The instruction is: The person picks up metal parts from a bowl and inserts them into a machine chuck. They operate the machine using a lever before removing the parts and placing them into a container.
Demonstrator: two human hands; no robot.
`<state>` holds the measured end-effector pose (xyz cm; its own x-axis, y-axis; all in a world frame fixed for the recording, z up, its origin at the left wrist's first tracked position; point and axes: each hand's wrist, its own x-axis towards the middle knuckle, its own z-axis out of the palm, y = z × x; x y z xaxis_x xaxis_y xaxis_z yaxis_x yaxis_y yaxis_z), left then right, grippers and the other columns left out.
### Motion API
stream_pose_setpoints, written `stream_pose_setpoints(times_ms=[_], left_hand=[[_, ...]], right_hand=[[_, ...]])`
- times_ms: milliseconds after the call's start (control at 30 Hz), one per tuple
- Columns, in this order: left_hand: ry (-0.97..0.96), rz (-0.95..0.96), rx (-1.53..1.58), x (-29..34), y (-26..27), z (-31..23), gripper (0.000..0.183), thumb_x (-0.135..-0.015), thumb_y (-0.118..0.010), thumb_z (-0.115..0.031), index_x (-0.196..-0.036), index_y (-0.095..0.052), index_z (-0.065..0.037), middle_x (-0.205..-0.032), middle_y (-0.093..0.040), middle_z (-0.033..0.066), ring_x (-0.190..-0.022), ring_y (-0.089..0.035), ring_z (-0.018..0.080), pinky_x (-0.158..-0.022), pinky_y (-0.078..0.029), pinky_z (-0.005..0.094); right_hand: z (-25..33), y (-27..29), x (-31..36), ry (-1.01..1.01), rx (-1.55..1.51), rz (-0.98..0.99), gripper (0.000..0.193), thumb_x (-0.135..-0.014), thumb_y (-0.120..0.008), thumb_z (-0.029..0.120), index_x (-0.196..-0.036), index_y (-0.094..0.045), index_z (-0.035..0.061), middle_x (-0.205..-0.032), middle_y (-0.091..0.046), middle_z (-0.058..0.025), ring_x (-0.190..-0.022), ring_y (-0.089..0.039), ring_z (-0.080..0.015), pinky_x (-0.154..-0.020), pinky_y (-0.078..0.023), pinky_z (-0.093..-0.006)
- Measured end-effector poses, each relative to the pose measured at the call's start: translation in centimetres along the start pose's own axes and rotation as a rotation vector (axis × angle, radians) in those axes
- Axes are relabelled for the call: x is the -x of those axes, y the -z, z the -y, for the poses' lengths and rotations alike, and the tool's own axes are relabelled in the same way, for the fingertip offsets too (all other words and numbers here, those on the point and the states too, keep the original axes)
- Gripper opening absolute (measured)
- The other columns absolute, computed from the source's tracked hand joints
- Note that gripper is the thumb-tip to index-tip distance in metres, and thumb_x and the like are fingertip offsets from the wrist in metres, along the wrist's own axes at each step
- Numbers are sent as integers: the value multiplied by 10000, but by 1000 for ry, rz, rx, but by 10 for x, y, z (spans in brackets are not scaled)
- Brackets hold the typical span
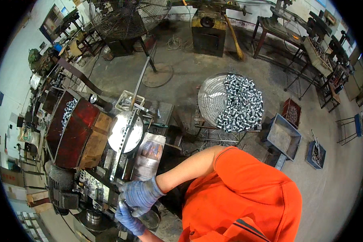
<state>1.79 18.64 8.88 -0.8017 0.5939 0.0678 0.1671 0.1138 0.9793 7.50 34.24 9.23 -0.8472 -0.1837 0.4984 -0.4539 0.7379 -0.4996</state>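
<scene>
Both of my hands wear blue-grey knitted gloves and meet close together at the front edge of a bench machine [94,187]. My right hand [142,196], its bare forearm coming from the orange sleeve, curls its fingers inward beside the machine's metal block. Just below, my left hand [129,219] is closed with its fingers raised toward the right one. Whatever lies between the fingers is too small and covered to name. A long metal lever [129,129] rises past a round shiny plate [125,132] behind my hands. Printed paper [149,156] lies beside the plate.
A red bin [74,137] holding metal parts stands over the machine, with a motor [61,187] below it. Across the floor, a perforated round tray [212,99] carries a heap of shiny metal fittings [242,105]. Blue crates [284,137] sit at right; a large fan [129,18] stands behind.
</scene>
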Motion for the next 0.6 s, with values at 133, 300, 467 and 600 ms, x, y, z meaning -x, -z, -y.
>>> stream_pose_setpoints(times_ms=[133,300,467,600], left_hand=[[55,-25,-2,-5,-2,2,364,-905,-517,-282,-842,-609,65,-723,-603,45,-652,-487,102,-585,-402,282],[46,-100,-316,9,17,-11,317,-860,-583,-240,-749,-603,57,-622,-572,69,-572,-470,114,-533,-390,302],[32,-241,-454,25,68,-19,266,-829,-627,-236,-772,-631,23,-599,-559,97,-561,-485,119,-543,-410,293],[-151,-615,-727,84,162,-16,201,-838,-627,-196,-882,-658,-3,-706,-639,106,-574,-575,161,-581,-470,292]], right_hand=[[0,7,-5,45,138,150,414,-640,-627,403,-701,-585,-4,-713,-572,-179,-740,-547,-344,-699,-449,-425],[17,8,-11,46,51,223,404,-712,-573,412,-643,-592,14,-643,-572,-178,-566,-536,-350,-583,-439,-457],[11,8,-22,58,103,388,384,-776,-542,427,-707,-656,67,-794,-611,-155,-715,-577,-334,-651,-461,-434],[14,9,-68,239,5,331,471,-783,-527,504,-815,-689,63,-985,-609,-205,-935,-569,-324,-814,-444,-429]])
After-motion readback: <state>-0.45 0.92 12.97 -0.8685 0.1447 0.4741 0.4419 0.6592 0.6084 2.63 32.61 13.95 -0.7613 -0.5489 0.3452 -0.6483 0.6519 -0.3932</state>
